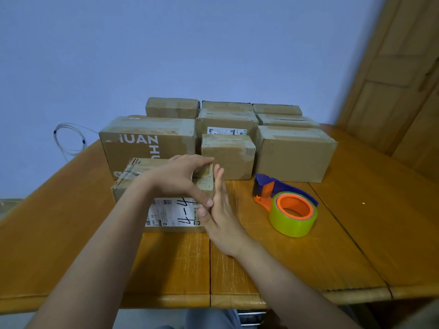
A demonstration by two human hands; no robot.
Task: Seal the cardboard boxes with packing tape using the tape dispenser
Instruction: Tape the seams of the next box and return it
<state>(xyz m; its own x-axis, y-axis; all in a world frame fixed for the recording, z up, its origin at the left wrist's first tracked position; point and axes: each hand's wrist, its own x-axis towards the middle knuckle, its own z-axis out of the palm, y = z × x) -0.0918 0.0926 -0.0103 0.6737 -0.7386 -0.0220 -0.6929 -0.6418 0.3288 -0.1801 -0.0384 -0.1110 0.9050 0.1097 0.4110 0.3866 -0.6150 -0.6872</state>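
A small cardboard box (171, 212) with a white shipping label lies on the wooden table (344, 245) in front of me. My left hand (180, 179) lies over its top right corner, fingers curled round the far edge and thumb down the near side. My right hand (219, 210) presses flat against the box's right end with straight fingers. The tape dispenser (288, 205), blue and orange with a yellow-green tape roll, lies on the table to the right of the box, untouched.
Several more cardboard boxes (294, 153) stand in rows behind the near box, up to the blue wall. A coiled clear cable (69, 138) hangs at the left. A wooden door (399, 67) is at the right. The table's front edge (213, 302) is near me.
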